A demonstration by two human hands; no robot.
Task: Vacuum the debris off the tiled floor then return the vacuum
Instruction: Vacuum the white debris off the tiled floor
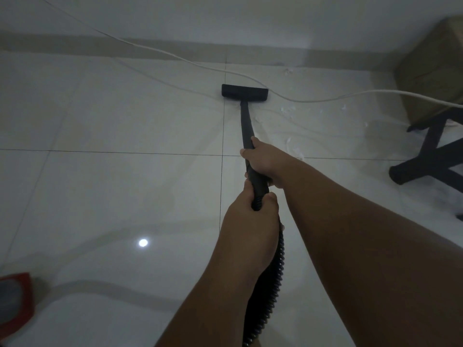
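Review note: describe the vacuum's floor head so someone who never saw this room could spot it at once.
Start at the beige skirting band along the far wall. Just in front of it lies a flat black bar, the floor head. Unlike the black furniture legs at right, it caps the long wand.

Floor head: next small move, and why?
Probably slide the floor head right, toward the white scraps. It sits on the tiles just left of them, and more scraps lie closer to the chair legs. Right hand and left hand both grip the wand, so steering looks easy. Mind the white cord running beside the head.
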